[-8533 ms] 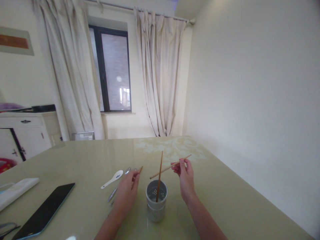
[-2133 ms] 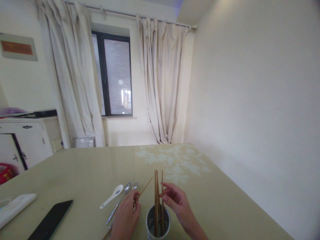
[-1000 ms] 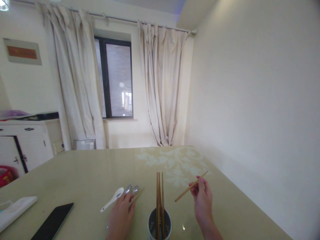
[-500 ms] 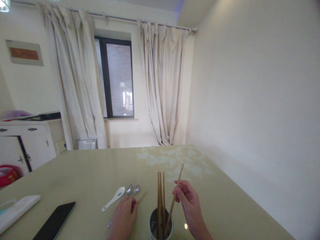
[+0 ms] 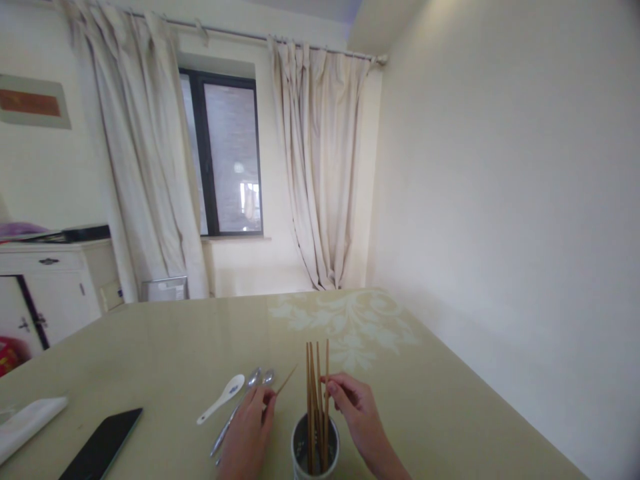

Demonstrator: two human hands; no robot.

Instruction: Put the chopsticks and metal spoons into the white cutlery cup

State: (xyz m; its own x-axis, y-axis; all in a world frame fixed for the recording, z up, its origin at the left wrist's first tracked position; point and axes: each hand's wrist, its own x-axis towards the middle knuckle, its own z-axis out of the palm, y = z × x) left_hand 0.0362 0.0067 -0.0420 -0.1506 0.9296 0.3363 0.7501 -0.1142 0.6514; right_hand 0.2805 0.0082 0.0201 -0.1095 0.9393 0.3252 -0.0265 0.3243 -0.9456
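A round holder [image 5: 295, 445] stands at the front of the table with several wooden chopsticks [image 5: 311, 393] upright in it. My right hand [image 5: 357, 408] is beside it, thumb and fingers pinching the rightmost chopstick [image 5: 327, 363], whose lower end is inside the holder. To the left, my left hand [image 5: 249, 427] is closed low over the table. A thin chopstick [image 5: 287, 379] sticks out from its fingers; the rest is hidden. Two metal spoons [image 5: 254, 377] lie partly under that hand, and a white spoon [image 5: 223, 399] lies just left of them.
A black phone [image 5: 103, 443] and a white object [image 5: 31, 427] lie at the table's left front. Behind the table [image 5: 190, 347] are a window [image 5: 233, 160] and curtains [image 5: 327, 160]. A wall [image 5: 500, 233] borders the right side, and a white cabinet [image 5: 60, 293] stands at far left.
My right hand has moved left, bringing its leaning chopstick upright beside the others. The chopstick in my left hand shows more of its length. The view has turned slightly right.
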